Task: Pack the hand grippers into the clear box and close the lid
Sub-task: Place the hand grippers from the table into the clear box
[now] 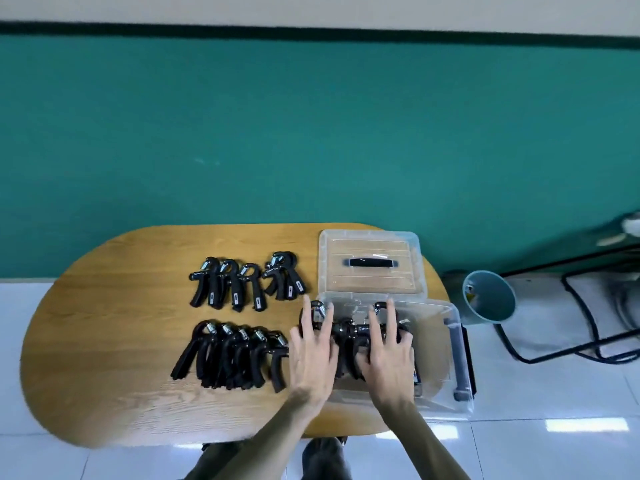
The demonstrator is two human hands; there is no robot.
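The clear box (446, 358) stands open at the table's right end, with several black hand grippers (349, 332) lying in its left part. Its clear lid (369, 261), with a black handle, lies flat on the table just behind it. My left hand (313, 355) and my right hand (389, 351) both lie over the grippers in the box with fingers spread and straight, pressing on them. To the left on the table are two more groups of black grippers, a far row (242, 282) and a near row (232, 355).
The oval wooden table (114, 327) stands against a green wall. A blue-green bin (488, 296) stands on the white tiled floor right of the table, and a black metal frame (588, 306) is further right. The box overhangs the table's right edge.
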